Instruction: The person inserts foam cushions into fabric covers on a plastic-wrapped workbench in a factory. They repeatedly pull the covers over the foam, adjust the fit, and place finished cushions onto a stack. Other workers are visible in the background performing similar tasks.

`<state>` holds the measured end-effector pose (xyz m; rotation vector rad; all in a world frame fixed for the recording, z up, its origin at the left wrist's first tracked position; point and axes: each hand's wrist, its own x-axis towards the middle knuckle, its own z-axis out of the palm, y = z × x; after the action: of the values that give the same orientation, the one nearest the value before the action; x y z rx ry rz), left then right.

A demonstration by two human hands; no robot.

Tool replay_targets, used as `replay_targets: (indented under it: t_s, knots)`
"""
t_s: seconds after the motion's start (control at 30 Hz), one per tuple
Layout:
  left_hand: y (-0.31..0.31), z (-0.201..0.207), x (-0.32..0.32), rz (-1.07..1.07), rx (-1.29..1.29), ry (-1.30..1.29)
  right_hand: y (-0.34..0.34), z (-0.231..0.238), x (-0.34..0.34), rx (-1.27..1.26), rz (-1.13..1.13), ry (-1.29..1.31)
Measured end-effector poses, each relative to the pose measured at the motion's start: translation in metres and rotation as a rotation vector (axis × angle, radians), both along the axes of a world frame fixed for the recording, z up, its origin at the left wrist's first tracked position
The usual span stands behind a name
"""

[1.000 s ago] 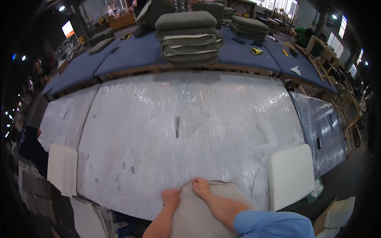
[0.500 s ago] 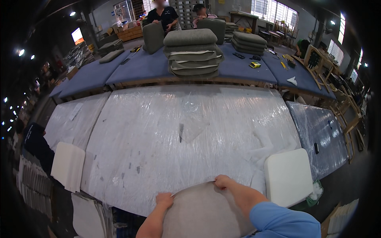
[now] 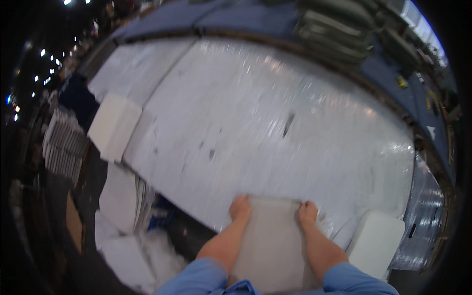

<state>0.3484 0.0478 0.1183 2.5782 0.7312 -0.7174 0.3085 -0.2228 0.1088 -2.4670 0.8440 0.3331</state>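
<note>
Between my forearms hangs a light grey piece of cloth (image 3: pixel 273 238), its top edge drawn fairly straight at the near edge of the plastic-covered table (image 3: pixel 246 123). My left hand (image 3: pixel 240 207) is closed on the top left corner of the cloth. At the top right corner my right hand (image 3: pixel 308 212) grips it as well. The cloth's lower end runs down toward my body and out of view. A white foam pad (image 3: pixel 377 243) lies right of my right forearm, at the table's near right corner.
More white pads (image 3: pixel 115 125) sit at the table's left edge, with further white sheets (image 3: pixel 119 196) stacked below. Grey cushions (image 3: pixel 337 29) are piled on the blue table (image 3: pixel 246 18) beyond. A person in dark clothing (image 3: pixel 78 101) is at the far left.
My view has turned left and tilted down, with blur. Both hands still hold the cloth; they are closer together, and its top edge is straighter.
</note>
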Motion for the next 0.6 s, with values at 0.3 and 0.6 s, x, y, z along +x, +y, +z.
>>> replay_targets:
  t_s: [0.3, 0.6]
  knots:
    - [-0.013, 0.005, -0.008, -0.050, 0.038, -0.147, -0.008, 0.010, 0.007, 0.143, -0.087, -0.132]
    - [0.048, 0.014, 0.021, -0.235, -0.401, 0.167, -0.082, 0.061, 0.010, 0.268, 0.309, 0.347]
